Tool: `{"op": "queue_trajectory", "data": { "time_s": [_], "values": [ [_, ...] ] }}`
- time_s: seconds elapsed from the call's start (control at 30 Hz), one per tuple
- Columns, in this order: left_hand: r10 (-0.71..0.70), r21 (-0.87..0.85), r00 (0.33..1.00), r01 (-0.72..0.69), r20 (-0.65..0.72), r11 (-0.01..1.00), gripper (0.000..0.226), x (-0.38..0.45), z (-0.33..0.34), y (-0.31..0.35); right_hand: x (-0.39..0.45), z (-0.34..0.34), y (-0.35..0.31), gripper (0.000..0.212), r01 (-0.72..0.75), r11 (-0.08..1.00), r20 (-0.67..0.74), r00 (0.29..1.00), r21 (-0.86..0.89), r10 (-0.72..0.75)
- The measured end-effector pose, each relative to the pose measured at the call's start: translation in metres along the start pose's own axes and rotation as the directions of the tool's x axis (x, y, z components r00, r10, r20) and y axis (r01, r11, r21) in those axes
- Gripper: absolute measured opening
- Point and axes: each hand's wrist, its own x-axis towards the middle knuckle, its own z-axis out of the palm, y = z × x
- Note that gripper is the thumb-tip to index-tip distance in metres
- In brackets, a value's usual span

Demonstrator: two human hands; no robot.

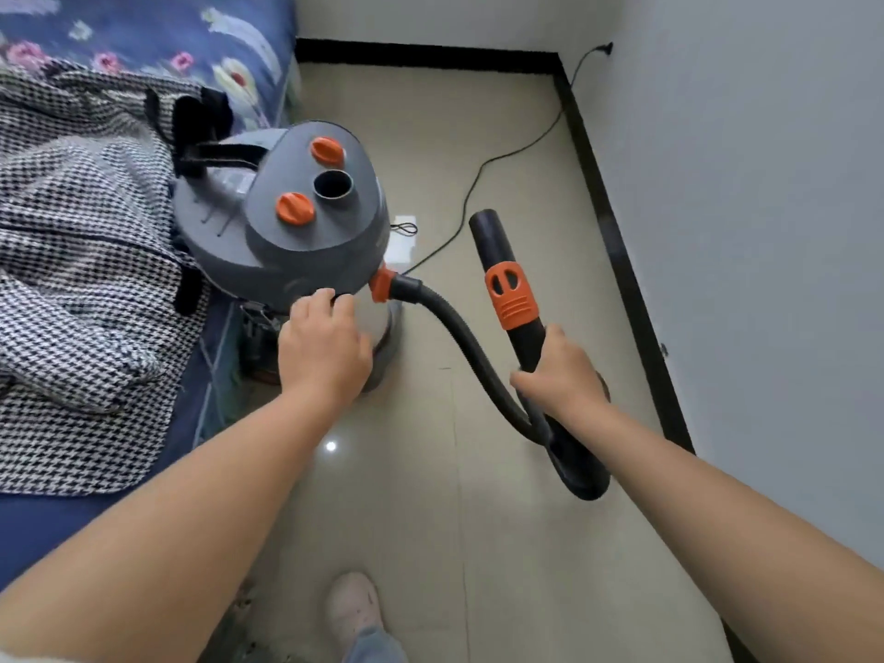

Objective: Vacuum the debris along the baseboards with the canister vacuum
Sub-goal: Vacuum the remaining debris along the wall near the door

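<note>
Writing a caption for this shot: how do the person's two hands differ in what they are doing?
The left hand rests on the rim of the grey canister, fingers laid over it; the right hand grips the black wand. The left hand is nearer the bed, the right nearer the baseboard. Both touch the vacuum.

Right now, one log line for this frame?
left hand: on canister vacuum lid rim | right hand: grips wand | nozzle off floor | baseboard: untouched
</note>
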Motion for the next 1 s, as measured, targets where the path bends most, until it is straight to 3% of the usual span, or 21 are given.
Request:
{"op": "queue_trajectory", "data": {
  "time_s": [0.13,0.27,0.4,0.6,0.67,0.7,0.73,0.8,1.0],
  "values": [
    [-0.049,-0.059,0.998,0.046,-0.041,0.997,0.04,0.057,-0.034,-0.067,0.048,0.016,-0.102,0.034,0.11,0.992,0.033,0.994,-0.066,-0.108],
    [-0.09,-0.116,0.995,0.085,-0.037,0.99,0.057,0.109,-0.056,-0.109,0.096,0.027,-0.183,0.033,0.204,0.972,0.05,0.979,-0.12,-0.2],
    [-0.12,-0.091,0.99,0.127,0.074,0.988,0.038,0.147,-0.051,-0.125,0.143,0.027,-0.21,0.03,0.184,0.973,0.023,0.983,-0.136,-0.183],
    [-0.223,-0.075,0.954,0.242,0.201,0.967,0.04,0.201,-0.034,-0.12,0.201,0.036,-0.224,0.03,0.234,0.963,0.08,0.971,-0.13,-0.225],
    [-0.103,-0.029,0.962,0.115,0.254,0.993,0.034,0.219,-0.022,-0.118,0.219,0.039,-0.229,0.031,0.275,0.957,0.124,0.957,-0.097,-0.262],
    [0.029,-0.022,0.966,-0.024,0.257,0.999,0.029,0.225,-0.017,-0.118,0.226,0.039,-0.23,0.03,0.293,0.953,0.152,0.948,-0.079,-0.279],
    [0.18,0.014,0.946,-0.191,0.269,0.982,0.028,0.233,-0.013,-0.12,0.235,0.039,-0.233,0.03,0.314,0.948,0.166,0.938,-0.05,-0.303],
    [0.304,0.107,0.903,-0.349,0.304,0.931,0.037,0.248,-0.006,-0.127,0.252,0.038,-0.238,0.031,0.334,0.942,0.168,0.93,-0.013,-0.327],
    [0.369,0.114,0.89,-0.409,0.267,0.905,0.041,0.268,0.002,-0.129,0.289,0.043,-0.252,0.031,0.317,0.948,0.141,0.938,0.017,-0.316]
  ]
}}
